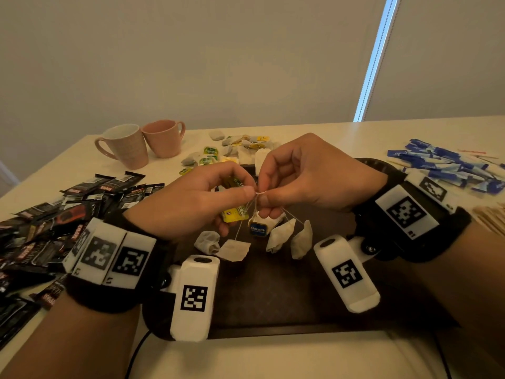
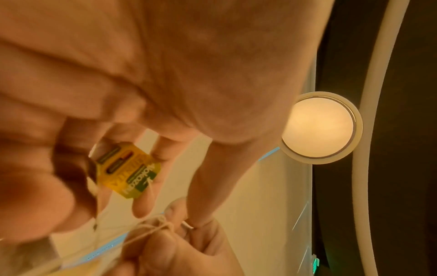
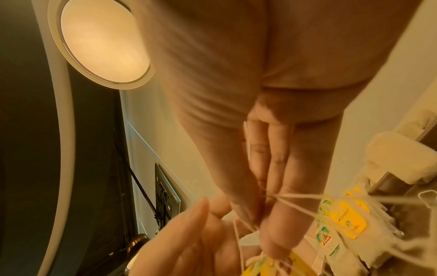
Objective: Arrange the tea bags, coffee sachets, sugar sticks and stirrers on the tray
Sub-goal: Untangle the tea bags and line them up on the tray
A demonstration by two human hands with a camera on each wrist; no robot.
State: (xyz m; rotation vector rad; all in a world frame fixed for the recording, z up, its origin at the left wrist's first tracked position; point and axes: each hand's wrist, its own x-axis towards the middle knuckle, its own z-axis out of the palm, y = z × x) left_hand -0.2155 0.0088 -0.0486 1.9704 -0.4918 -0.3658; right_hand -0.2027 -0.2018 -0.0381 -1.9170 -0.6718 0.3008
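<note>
Both hands meet above the dark tray (image 1: 273, 302), the left hand (image 1: 191, 201) and right hand (image 1: 308, 179) each pinching the knotted strings (image 1: 257, 193), with the tea bags (image 1: 281, 235) dangling straight down below them

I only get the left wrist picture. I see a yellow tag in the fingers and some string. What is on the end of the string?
Observer: Several tea bags dangle from the tangled strings above a dark tray.
Operator: Is the other hand helping?
Observer: Yes, the right hand pinches the same knot as the left hand.
Operator: Where is the sugar?
Observer: Blue sugar sticks lie heaped on the table, right of the tray.
Operator: And the coffee?
Observer: Black coffee sachets are piled at the left.
</note>
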